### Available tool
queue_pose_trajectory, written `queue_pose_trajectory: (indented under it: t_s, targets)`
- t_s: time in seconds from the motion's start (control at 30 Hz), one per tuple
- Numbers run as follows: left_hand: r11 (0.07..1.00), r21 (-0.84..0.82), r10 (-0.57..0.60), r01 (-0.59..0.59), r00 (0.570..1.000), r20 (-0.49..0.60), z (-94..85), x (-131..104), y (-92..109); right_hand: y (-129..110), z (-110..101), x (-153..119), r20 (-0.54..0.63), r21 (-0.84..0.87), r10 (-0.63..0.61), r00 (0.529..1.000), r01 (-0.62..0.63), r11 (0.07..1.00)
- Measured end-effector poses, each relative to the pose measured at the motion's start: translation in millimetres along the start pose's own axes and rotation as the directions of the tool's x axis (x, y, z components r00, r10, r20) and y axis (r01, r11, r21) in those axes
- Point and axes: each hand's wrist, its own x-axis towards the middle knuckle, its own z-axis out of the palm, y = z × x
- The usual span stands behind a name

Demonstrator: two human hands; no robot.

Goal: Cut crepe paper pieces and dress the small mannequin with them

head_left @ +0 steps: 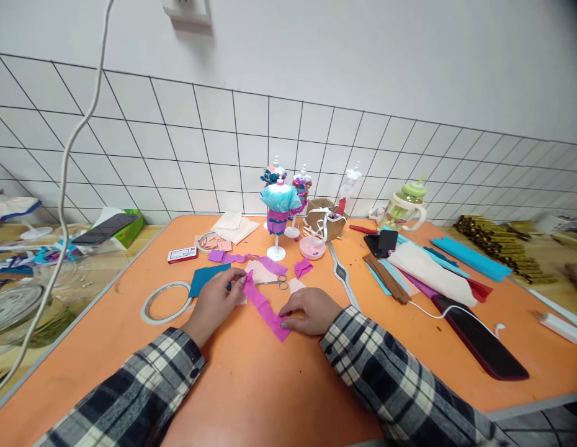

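Observation:
A magenta crepe paper strip [265, 305] stretches slantwise between my two hands, low over the orange table [251, 391]. Its upper left end is pinched in the fingers of my left hand [218, 296]. My right hand [311, 312] grips the lower right end between thumb and fingers. Just beyond the strip lie small scissors [282, 282] on pale paper scraps. Blue paper [205, 279] sits beside my left hand, and a roll of tape [166, 302] rests left of it. A small mannequin stand [276, 218] dressed in turquoise and purple paper stands upright behind.
More mannequin stands [348, 185] and a brown box [326, 217] are at the back. A pink dish [313, 247] and a wristwatch [342, 271] lie right of centre. Folded papers [428, 270], a dark elongated case [484, 341] and a green-lidded jug [404, 206] occupy the right.

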Motion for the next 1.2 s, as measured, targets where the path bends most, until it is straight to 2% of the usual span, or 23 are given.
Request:
queue_pose_trajectory:
  t_s: [0.07,0.13,0.2,0.23,0.27,0.3,0.37,0.4,0.43,0.47,0.53,0.6,0.67,0.73,0.87,0.93,1.0,1.1,1.2]
  targets:
    - [1.000,-0.007,-0.010,0.010,1.000,-0.020,-0.4,1,-3,-1,1,2,-0.010,-0.007,0.016,1.000,-0.016,1.000]
    - [1.000,-0.012,-0.010,0.010,0.999,-0.053,-2.8,1,-3,1,-1,3,-0.086,-0.080,0.126,0.988,-0.133,0.988]
    - [0.998,-0.028,0.058,-0.060,0.997,-0.049,-6.9,-1,1,5,-2,4,-0.180,-0.163,0.263,0.948,-0.293,0.942]
    - [0.990,-0.041,0.138,-0.138,0.990,-0.006,-9.1,-2,5,7,-3,5,-0.204,-0.193,0.308,0.929,-0.346,0.918]
    - [0.969,-0.063,0.242,-0.238,0.968,0.069,-11.0,-4,10,10,-3,5,-0.202,-0.214,0.330,0.922,-0.370,0.904]
    - [0.933,-0.094,0.358,-0.347,0.919,0.164,-12.1,-6,16,12,-3,4,-0.184,-0.227,0.333,0.925,-0.370,0.901]
    - [0.861,-0.151,0.505,-0.487,0.774,0.382,-11.6,-12,28,14,-2,4,-0.136,-0.233,0.313,0.940,-0.338,0.912]
    - [0.839,-0.160,0.533,-0.520,0.725,0.436,-9.8,-14,33,14,-1,4,-0.123,-0.229,0.305,0.944,-0.326,0.917]
    - [0.831,-0.149,0.537,-0.536,0.702,0.469,-7.5,-16,37,15,0,3,-0.116,-0.223,0.298,0.947,-0.318,0.922]
    - [0.831,-0.124,0.528,-0.543,0.696,0.487,-5.0,-17,38,15,0,3,-0.111,-0.218,0.294,0.949,-0.312,0.925]
    - [0.835,-0.056,0.502,-0.547,0.717,0.485,-1.8,-16,33,15,1,4,-0.105,-0.208,0.294,0.950,-0.310,0.928]
    - [0.845,0.019,0.479,-0.534,0.772,0.419,-3.7,-11,20,16,2,4,-0.101,-0.196,0.302,0.948,-0.317,0.928]
    - [0.890,0.160,0.395,-0.426,0.898,0.195,-10.8,-3,1,17,2,4,-0.100,-0.186,0.311,0.945,-0.325,0.927]
    - [0.927,0.271,0.255,-0.258,0.966,0.044,-19.0,6,-18,17,2,4,-0.099,-0.176,0.318,0.943,-0.331,0.927]
    - [0.933,0.315,0.124,-0.173,0.978,0.170,-20.2,14,-44,16,2,5,-0.094,-0.157,0.332,0.939,-0.343,0.926]
    - [0.940,0.306,0.082,-0.149,0.972,0.219,-11.9,16,-46,16,3,5,-0.091,-0.150,0.339,0.936,-0.349,0.925]
    - [0.940,0.285,0.115,-0.186,0.962,0.249,-2.4,19,-43,15,4,6,-0.091,-0.147,0.345,0.934,-0.356,0.923]
    - [0.930,0.289,0.164,-0.226,0.961,0.222,6.1,25,-35,16,7,7,-0.092,-0.146,0.353,0.931,-0.363,0.920]
    - [0.939,0.282,0.160,-0.194,0.977,0.140,3.4,27,-34,17,9,7,-0.093,-0.144,0.357,0.929,-0.368,0.919]
